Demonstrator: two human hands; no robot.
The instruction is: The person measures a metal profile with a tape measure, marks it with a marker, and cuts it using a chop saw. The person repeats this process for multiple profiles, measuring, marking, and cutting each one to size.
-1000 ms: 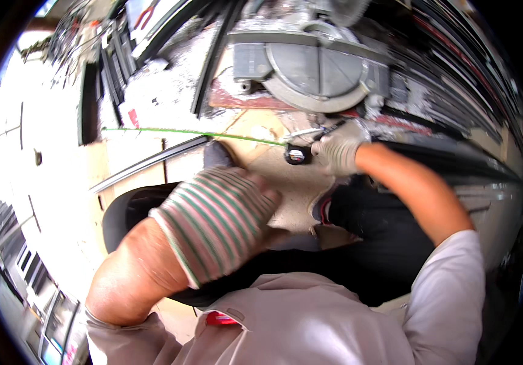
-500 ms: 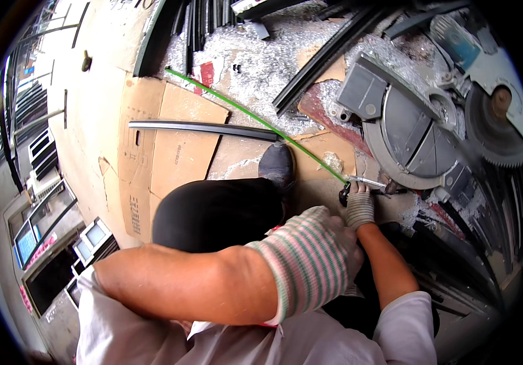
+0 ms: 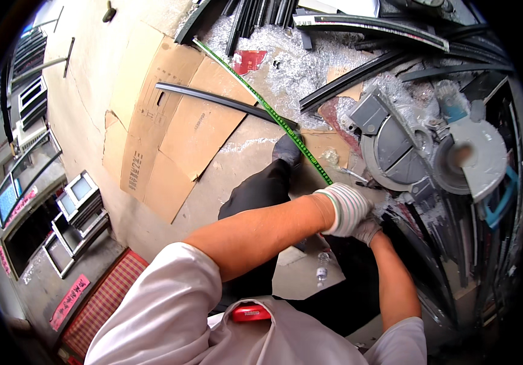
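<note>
A green tape measure blade (image 3: 264, 106) runs slantwise from the far left down to my hands, its marked face up. My left hand (image 3: 345, 210), in a striped knit glove, is closed where the blade's near end disappears. Tucked against it, my right hand (image 3: 368, 230), also gloved, is closed too. The tape's case is hidden between the hands. Under the blade, a dark metal profile (image 3: 225, 103) lies across flattened cardboard (image 3: 146, 125), one end beside my shoe (image 3: 287, 151).
A miter saw (image 3: 395, 152) with a round blade guard (image 3: 471, 155) stands at the right. Dark profiles (image 3: 349, 79) lie beyond on silvery scraps, more at the lower right. A small bottle (image 3: 321, 275) is between my legs. Framed panels (image 3: 79, 194) stand at the left.
My view has shifted. My left hand has come forward over my right hand, covering the black tape case seen before. The blade has turned to show its marked face. The saw's blade guard sits lower.
</note>
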